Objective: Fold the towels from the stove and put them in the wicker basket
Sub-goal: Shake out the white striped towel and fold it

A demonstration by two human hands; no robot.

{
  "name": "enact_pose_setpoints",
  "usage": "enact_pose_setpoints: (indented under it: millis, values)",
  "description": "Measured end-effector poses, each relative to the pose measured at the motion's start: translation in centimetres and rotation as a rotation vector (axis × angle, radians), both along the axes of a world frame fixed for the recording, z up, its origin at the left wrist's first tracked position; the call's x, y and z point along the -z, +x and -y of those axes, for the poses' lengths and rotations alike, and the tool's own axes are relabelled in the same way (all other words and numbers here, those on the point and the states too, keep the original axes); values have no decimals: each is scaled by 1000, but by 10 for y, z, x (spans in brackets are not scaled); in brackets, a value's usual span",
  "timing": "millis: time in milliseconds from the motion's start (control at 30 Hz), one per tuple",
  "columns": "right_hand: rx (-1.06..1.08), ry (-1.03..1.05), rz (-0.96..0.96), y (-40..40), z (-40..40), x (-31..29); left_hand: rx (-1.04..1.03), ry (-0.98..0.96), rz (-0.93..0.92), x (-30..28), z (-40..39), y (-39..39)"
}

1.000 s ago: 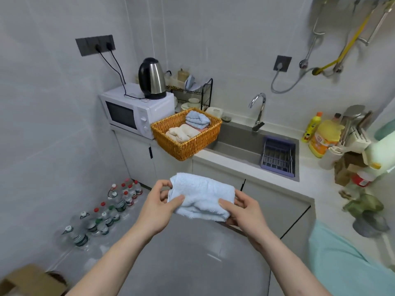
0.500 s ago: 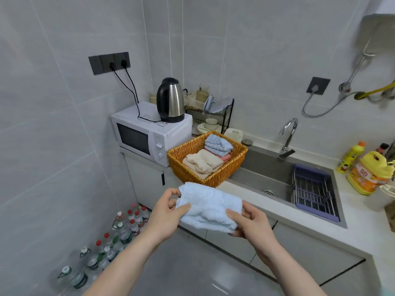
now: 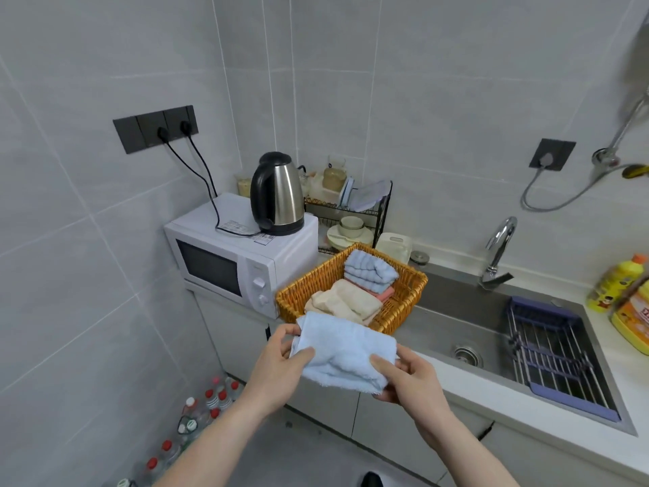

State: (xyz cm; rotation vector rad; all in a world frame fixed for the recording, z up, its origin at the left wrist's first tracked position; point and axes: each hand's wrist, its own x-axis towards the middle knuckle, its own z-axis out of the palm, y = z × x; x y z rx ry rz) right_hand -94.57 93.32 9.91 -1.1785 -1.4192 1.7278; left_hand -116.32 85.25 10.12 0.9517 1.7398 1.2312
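Note:
A folded light-blue towel (image 3: 346, 351) is held between both hands just in front of the wicker basket (image 3: 404, 304). My left hand (image 3: 281, 367) pinches its left edge and my right hand (image 3: 409, 379) grips its right edge from below. The basket stands on the counter between the microwave and the sink. Inside it lie a folded blue towel (image 3: 368, 270), a cream towel (image 3: 346, 302) and a pink one (image 3: 384, 295) partly hidden underneath. The stove is out of view.
A white microwave (image 3: 242, 261) with a steel kettle (image 3: 279, 195) on top stands left of the basket. A dish rack (image 3: 354, 212) is behind it. The sink (image 3: 467, 321) with a purple drainer (image 3: 558, 349) lies to the right, detergent bottles (image 3: 625, 297) beyond. Water bottles (image 3: 207, 405) crowd the floor.
My view has swung left and closer to the counter. Both hands have carried the folded blue towel up to the basket's front edge, with the grip unchanged.

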Motion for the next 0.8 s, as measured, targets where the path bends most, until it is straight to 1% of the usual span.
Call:
enact_pose_setpoints:
  millis: [300, 367, 433, 600, 733, 800]
  values:
    - [-35, -78, 39, -52, -145, 27, -68, -57, -81, 30, -142, -49]
    - [-27, -86, 74, -58, -178, 35, -91, -82, -132, 40, -178, -57]
    - [-31, -105, 108, -60, -207, 46, -71, -123, -165, 47, -208, -60]
    - [-46, -116, 291, -67, -269, 77, -20, -226, -179, 71, -274, -68]
    - [-32, -140, 395, -77, -304, 107, 2, -299, -139, 93, -314, -74]
    - [-23, -139, 416, -82, -320, 125, 28, -331, -138, 100, -331, -78]
